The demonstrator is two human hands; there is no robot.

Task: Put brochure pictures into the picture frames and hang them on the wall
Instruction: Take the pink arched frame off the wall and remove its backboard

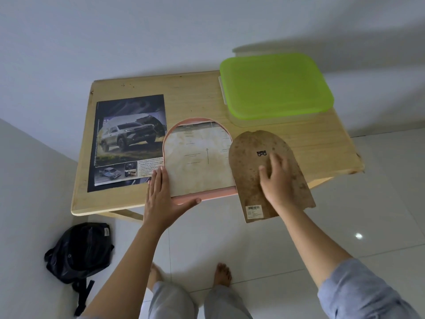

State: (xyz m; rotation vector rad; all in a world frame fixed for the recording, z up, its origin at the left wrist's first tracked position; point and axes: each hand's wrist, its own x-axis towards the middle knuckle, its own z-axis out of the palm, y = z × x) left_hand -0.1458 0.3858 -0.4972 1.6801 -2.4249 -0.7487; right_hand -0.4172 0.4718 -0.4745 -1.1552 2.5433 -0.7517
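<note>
Step in hand: closing up pink arch-shaped picture frame (pixel 207 196), lying face down at centre of light wooden surface (pixel 195 93). Arch-cut brochure picture (pixel 197 162) already seated inside frame, blank-ish reverse up. Brown arch-shaped backing board (pixel 250 143) off to right of frame, overlapping its right rim, lower end past near edge of surface. Small black hanger clip (pixel 261 153) and barcode label (pixel 254 211) on its upper face.

Left hand (pixel 161 199) flat on frame's lower left corner. Fingers (pixel 158 180) straight and together along left rim, thumb spread wide along bottom rim; pressing down, gripping nothing.

Right hand (pixel 277 178) on top of backing board. Fingers (pixel 276 160) spread, lightly bent, resting on board face just below clip. No pinch visible; cannot tell if anything hooks under board edge.

Next move, as judged: slide board left over picture, match arch to arch, drop inside rim, keep frame pinned. Hanging not yet begun.

Elsewhere: full glossy pickup-truck brochure page (pixel 128 139) at left, touching frame's left side. Clear plastic box with lime-green lid (pixel 276 86) upper right. Black backpack (pixel 80 252) on floor, lower left.
</note>
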